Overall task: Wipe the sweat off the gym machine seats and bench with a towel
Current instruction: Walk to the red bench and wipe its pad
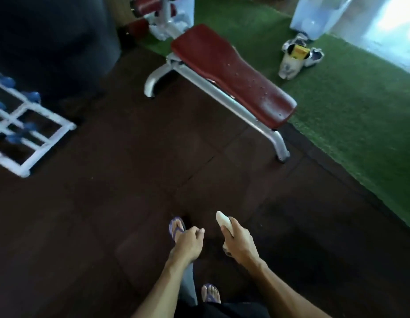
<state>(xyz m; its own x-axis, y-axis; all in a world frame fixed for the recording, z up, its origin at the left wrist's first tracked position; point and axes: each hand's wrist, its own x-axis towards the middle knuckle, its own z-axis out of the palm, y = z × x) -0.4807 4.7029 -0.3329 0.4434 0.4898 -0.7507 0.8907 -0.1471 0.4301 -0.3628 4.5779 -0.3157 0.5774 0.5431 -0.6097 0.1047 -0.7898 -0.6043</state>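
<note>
A dark red padded bench (pixel 231 72) on a silver frame stands ahead of me, slanting from upper left to lower right, with small droplets on its near half. My right hand (pixel 239 243) grips a white folded towel (pixel 223 222) that sticks out forward from my fist, low in the view and well short of the bench. My left hand (pixel 190 243) hangs beside it with fingers loosely curled and holds nothing. Behind the bench a white machine with red roller pads (pixel 144 4) stands at the top.
Dark rubber floor tiles (pixel 107 214) lie between me and the bench; green turf (pixel 350 106) runs along the right. A white rack with blue dumbbells (pixel 23 125) stands at left. Light-coloured shoes (pixel 298 56) sit on the turf. My sandalled feet (pixel 176 227) show below.
</note>
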